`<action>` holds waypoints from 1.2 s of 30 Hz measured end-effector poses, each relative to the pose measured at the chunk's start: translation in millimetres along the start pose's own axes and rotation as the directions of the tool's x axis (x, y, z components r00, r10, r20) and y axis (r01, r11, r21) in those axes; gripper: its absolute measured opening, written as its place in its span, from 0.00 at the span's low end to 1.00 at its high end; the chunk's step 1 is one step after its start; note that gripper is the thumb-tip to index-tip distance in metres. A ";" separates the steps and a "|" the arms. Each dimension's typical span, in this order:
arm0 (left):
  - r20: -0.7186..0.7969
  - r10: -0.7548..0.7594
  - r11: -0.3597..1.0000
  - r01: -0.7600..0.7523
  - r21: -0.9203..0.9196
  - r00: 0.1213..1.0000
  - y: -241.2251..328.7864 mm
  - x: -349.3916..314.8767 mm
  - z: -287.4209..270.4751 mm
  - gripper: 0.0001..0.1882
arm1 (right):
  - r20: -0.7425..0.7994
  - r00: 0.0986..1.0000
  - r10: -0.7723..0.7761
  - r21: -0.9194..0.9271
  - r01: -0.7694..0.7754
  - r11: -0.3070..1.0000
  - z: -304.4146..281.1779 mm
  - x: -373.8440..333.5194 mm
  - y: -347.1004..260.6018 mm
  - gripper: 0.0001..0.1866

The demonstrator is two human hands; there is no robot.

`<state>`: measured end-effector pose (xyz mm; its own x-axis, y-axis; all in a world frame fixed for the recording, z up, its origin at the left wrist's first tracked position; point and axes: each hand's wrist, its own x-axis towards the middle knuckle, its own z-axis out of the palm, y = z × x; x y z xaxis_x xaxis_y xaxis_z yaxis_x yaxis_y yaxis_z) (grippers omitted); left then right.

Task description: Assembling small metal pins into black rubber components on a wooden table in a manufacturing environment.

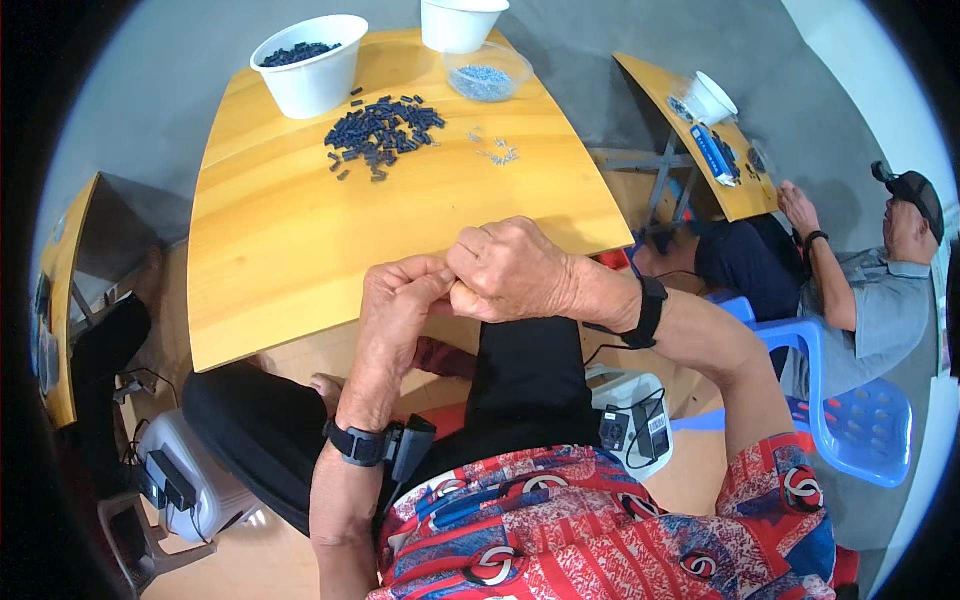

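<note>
Yellow-brown wooden tabletop [300, 250], four-sided, set far of the seated person and spanning the middle of the view. Left hand [400, 300] and right hand [510, 270] are held together just off the near edge of that top, fingertips meeting, both curled tight; whatever is pinched between them is hidden by the fingers, so it cannot be told what, if anything, is gripped. Loose heap of small dark blue plastic pieces [382, 128] is found on the far part of the top, well apart from both hands, lying far and slightly left of them; the heap is stretched left to right, and the left hand is placed a little nearer to it. Scatter of small silvery metal bits [497, 152] lies just right of the heap, almost straight far of the right hand. White round plastic bowl holding more dark pieces [310, 65] stands at the far left corner; a second white bowl [460, 22] and a clear shallow dish of pale blue-grey bits [487, 72] stand at the far right. Another person in a grey shirt [880, 300] is seated at right by a blue plastic chair [860, 420].
</note>
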<state>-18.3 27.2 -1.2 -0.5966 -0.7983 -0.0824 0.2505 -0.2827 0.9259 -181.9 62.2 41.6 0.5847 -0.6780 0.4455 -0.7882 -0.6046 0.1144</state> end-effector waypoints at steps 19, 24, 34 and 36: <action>0.094 -0.144 0.989 0.141 0.043 0.985 -15.7 -0.5 34.8 0.08 | -0.027 0.940 0.340 -0.031 -0.341 0.940 -22.1 -50.2 -34.6 0.09; 0.204 -0.184 0.982 0.190 -0.012 0.961 -18.1 -0.9 39.2 0.10 | -0.189 0.938 0.290 0.009 -0.294 0.956 -36.7 -62.9 -29.6 0.07; -0.063 0.065 0.995 -0.061 0.074 0.996 20.2 13.8 -25.0 0.10 | -0.181 0.281 0.943 0.470 -0.817 0.334 -24.7 -198.5 136.4 0.16; -0.105 0.059 0.995 -0.049 0.090 0.993 20.7 14.3 -33.7 0.10 | -0.104 0.255 0.961 0.322 -0.906 0.275 2.4 -218.6 157.3 0.17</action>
<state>4.1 -8.0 4.4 -0.4974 -0.8650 -0.0663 0.2100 -0.1943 0.9582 -433.2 114.3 -39.9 -0.6285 -0.7108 0.3159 -0.6848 0.3131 -0.6580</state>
